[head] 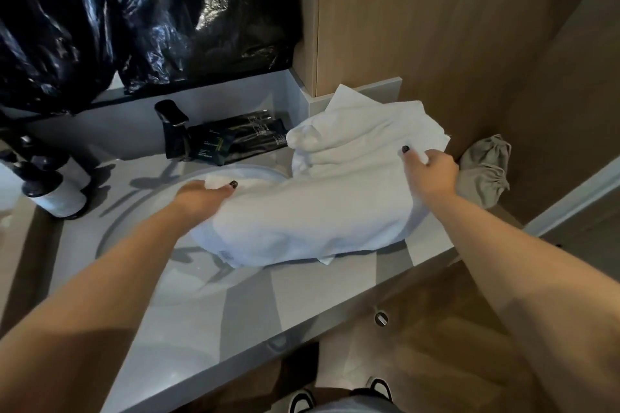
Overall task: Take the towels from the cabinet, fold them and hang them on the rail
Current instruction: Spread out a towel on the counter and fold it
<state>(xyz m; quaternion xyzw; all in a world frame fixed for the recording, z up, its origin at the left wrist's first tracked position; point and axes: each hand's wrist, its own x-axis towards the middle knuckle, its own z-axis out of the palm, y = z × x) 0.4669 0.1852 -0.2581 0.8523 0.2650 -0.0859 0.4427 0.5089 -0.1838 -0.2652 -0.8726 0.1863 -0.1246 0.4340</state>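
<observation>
A white towel [312, 211] lies draped over the right side of the sink and the grey counter [235, 305]. My left hand [201, 194] pinches its left corner above the basin. My right hand [432, 171] grips its far right edge. Behind it sits a second bundle of white towels [355, 131] against the wooden wall. No rail or cabinet interior shows.
A round sink basin [141, 238] is set in the counter, with a black tap [172, 117] and dark toiletry packets [235, 137] behind it. A black-capped bottle [53, 191] stands left. Black plastic sheeting [134, 10] covers the mirror. A grey drawstring pouch [483, 171] lies right.
</observation>
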